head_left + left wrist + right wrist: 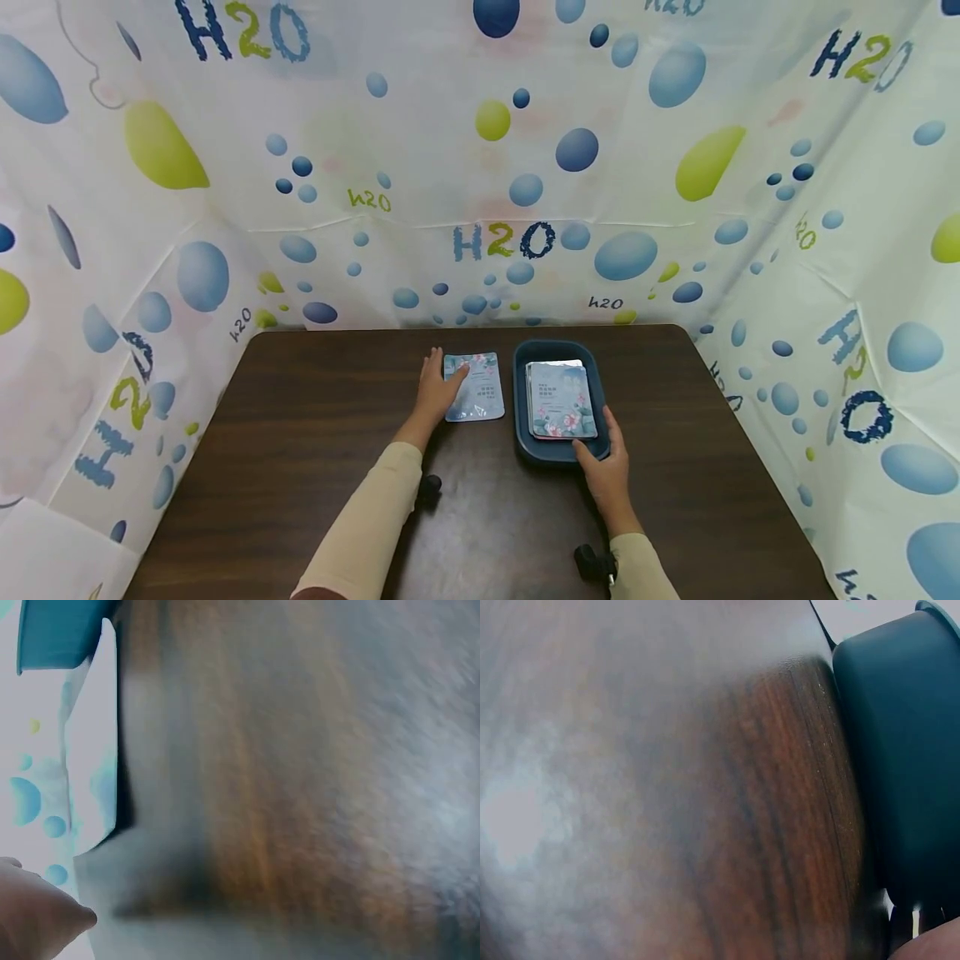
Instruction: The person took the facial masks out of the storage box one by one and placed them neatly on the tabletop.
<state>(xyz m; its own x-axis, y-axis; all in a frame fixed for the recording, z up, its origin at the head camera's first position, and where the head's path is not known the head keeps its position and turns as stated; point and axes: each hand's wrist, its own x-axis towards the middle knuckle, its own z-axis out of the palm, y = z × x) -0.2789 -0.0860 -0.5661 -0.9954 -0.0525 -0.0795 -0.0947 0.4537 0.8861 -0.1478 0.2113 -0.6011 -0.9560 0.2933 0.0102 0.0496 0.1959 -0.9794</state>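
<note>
A flat sachet (474, 387), pale blue with a floral print, lies on the table left of the tray. My left hand (435, 396) is at its left edge, fingers extended and thumb reaching over the sachet. The left wrist view shows the sachet's edge (97, 750) and part of the hand (41, 915) with a gap between them. A dark blue tray (555, 451) holds a stack of similar sachets (561, 402). My right hand (609, 471) holds the tray's near right corner, thumb at the front rim, fingers along the right side. In the right wrist view, the tray wall (907, 765) hides most of the fingers.
The dark wooden table (315, 433) ends at a white curtain (420, 150) printed with dots and lettering behind and at both sides. A white object (63, 550) stands at the lower left. Dark cameras are strapped to both wrists.
</note>
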